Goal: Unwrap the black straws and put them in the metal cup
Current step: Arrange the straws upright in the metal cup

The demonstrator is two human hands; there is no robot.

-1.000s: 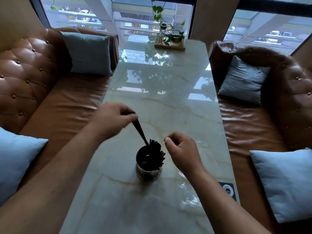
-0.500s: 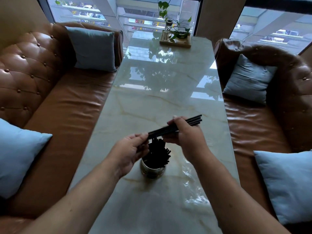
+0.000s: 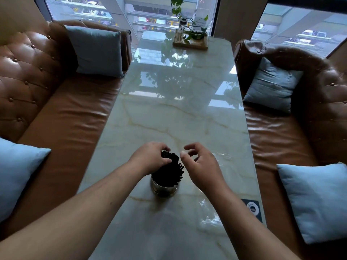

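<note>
A round metal cup (image 3: 163, 189) stands on the marble table (image 3: 174, 119) near its front end. Several black straws (image 3: 173, 170) stand in it, leaning to the right. My left hand (image 3: 150, 158) is over the cup's left side, fingers curled around the tops of a few straws. My right hand (image 3: 201, 166) hovers just right of the straws, fingers apart and holding nothing. Clear plastic wrapping (image 3: 223, 156) lies on the table behind and below the right hand.
Brown leather sofas (image 3: 62, 113) flank the table, with blue cushions (image 3: 97, 51) on both sides. A wooden tray with a potted plant (image 3: 190, 39) sits at the far end. A dark square coaster (image 3: 252, 208) lies near the table's right edge.
Half a second ago both hands held a bundle of black straws level above the cup. Now those straws stand in the cup, the right hand has let go, and the left hand rests on their tops.
</note>
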